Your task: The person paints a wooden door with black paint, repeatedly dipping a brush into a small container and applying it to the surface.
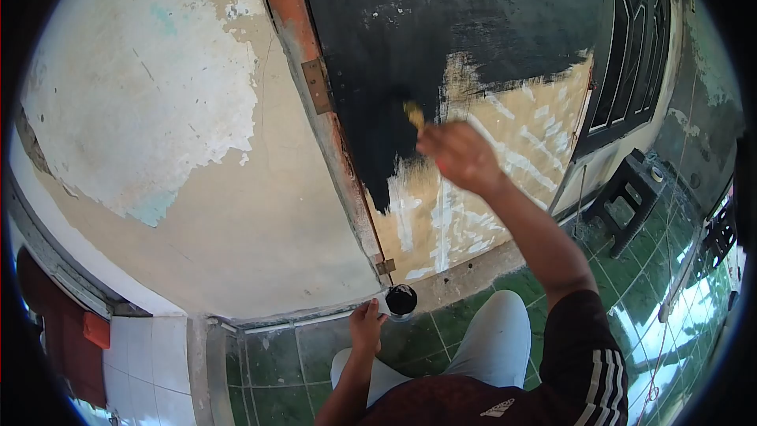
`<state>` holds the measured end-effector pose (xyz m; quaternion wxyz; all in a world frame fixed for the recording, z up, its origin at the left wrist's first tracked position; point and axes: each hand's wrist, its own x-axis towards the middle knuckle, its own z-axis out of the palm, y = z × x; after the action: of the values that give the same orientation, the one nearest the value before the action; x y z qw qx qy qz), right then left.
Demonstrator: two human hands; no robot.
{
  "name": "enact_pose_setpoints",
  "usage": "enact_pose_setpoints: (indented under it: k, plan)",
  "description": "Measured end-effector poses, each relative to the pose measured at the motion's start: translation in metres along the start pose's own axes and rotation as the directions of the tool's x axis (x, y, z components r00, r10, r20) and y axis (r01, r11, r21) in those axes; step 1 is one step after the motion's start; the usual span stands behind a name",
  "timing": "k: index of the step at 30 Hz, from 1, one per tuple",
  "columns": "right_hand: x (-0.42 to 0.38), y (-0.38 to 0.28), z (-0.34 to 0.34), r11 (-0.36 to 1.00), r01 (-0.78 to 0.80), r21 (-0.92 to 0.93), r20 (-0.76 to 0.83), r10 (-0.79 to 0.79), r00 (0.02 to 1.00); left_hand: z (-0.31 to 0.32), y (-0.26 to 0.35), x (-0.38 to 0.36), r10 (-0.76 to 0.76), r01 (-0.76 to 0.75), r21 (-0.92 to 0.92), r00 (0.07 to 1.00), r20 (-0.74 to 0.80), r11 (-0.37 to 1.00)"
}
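A brush with a yellowish handle [418,119] is gripped in my right hand [464,159], its dark tip against the black-painted part of a door panel [371,39]. Below and right of the brush, the panel shows bare tan wood with white streaks [512,142]. Low near the floor, my left hand [367,323] is closed at the side of a small cup of black paint [401,300], holding it upright. The paint's dark surface faces up.
A peeling plaster wall [158,110] fills the left, beside an orange-brown door frame [288,0]. At the right are a dark stool [628,193] and a barred window [631,47]. Green floor tiles [315,355] lie below, around my bent knees.
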<state>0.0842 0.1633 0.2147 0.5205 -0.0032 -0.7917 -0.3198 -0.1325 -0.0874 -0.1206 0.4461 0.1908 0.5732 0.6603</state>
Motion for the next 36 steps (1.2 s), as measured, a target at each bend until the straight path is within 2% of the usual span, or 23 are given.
enact_pose_setpoints:
  k: [2,6,7,9,11,13,14,15,16,19,22,23,24,25,26,28,30,31,33,36]
  plan:
    - [-0.049,-0.041,0.022,1.0,0.0,-0.031,0.142,0.004,0.99,0.002,0.004,-0.005,0.005,-0.005,0.019,1.0,-0.002,1.0]
    - [-0.131,-0.114,0.042,0.966,-0.13,0.223,0.421,0.025,0.907,0.0,0.013,-0.015,-0.012,0.012,0.007,1.0,0.007,1.0]
    - [-0.135,-0.125,0.04,0.943,-0.194,0.269,0.511,0.031,0.859,-0.002,0.014,-0.016,-0.012,0.012,0.013,1.0,-0.002,1.0]
    - [-0.132,-0.123,0.047,0.803,-0.452,0.389,0.684,0.078,0.726,-0.002,0.014,-0.017,-0.013,0.014,0.02,1.0,-0.015,1.0]
    - [-0.107,-0.096,0.05,0.704,-0.553,0.446,0.64,0.181,0.747,-0.007,0.008,-0.011,0.0,0.0,0.044,1.0,-0.006,0.999]
    - [-0.071,-0.049,0.057,0.784,-0.475,0.399,0.597,0.171,0.784,-0.007,0.006,-0.011,0.006,-0.006,0.042,1.0,-0.009,0.999]
    - [-0.039,-0.029,0.045,0.769,-0.521,0.371,0.552,0.268,0.789,-0.006,0.007,-0.011,0.006,-0.006,0.028,1.0,-0.017,1.0]
    - [-0.007,-0.009,0.031,0.764,-0.533,0.363,0.564,0.275,0.779,-0.005,0.008,-0.012,0.008,-0.008,0.013,1.0,-0.025,1.0]
    - [0.013,0.008,0.024,0.811,-0.465,0.355,0.502,0.254,0.827,-0.005,0.01,-0.013,0.003,-0.002,0.006,1.0,-0.029,1.0]
    - [0.058,0.016,-0.005,0.883,-0.394,0.253,0.255,0.332,0.908,-0.005,0.013,-0.015,-0.008,0.007,-0.014,0.999,-0.033,1.0]
    - [0.043,0.002,-0.001,0.984,-0.172,0.05,-0.04,0.174,0.984,-0.004,0.012,-0.015,-0.007,0.007,-0.006,1.0,-0.026,1.0]
    - [0.021,-0.014,0.009,0.986,-0.162,-0.024,-0.072,0.16,0.984,-0.004,0.014,-0.018,-0.005,0.005,0.01,1.0,-0.025,1.0]
    - [-0.007,-0.024,0.017,0.996,-0.062,-0.064,-0.022,0.061,0.998,-0.004,0.015,-0.019,-0.003,0.004,0.026,1.0,-0.024,1.0]
    - [-0.038,-0.041,0.029,0.995,-0.034,-0.089,0.041,0.038,0.998,-0.005,0.015,-0.018,-0.001,0.001,0.017,1.0,-0.015,1.0]
    - [-0.061,-0.062,0.033,0.997,-0.074,-0.029,0.195,0.078,0.978,-0.007,0.013,-0.018,0.0,0.0,0.009,1.0,-0.007,1.0]
    - [-0.117,-0.1,0.047,0.994,-0.08,0.074,0.301,0.054,0.952,-0.011,0.01,-0.017,0.0,0.0,-0.004,1.0,-0.004,1.0]
    - [-0.146,-0.133,0.048,0.971,-0.175,0.161,0.507,0.07,0.859,-0.013,0.008,-0.017,-0.005,0.005,-0.014,1.0,-0.014,1.0]
    - [-0.154,-0.142,0.045,0.955,-0.194,0.224,0.629,0.01,0.777,-0.014,0.008,-0.016,-0.01,0.01,-0.007,1.0,-0.02,1.0]
    - [-0.163,-0.146,0.053,0.837,-0.406,0.367,0.731,0.01,0.682,-0.016,0.007,-0.016,-0.021,0.021,0.005,0.999,-0.034,1.0]
    - [-0.129,-0.11,0.061,0.821,-0.468,0.327,0.697,0.126,0.706,-0.018,0.004,-0.016,-0.02,0.021,0.035,0.999,-0.029,0.999]
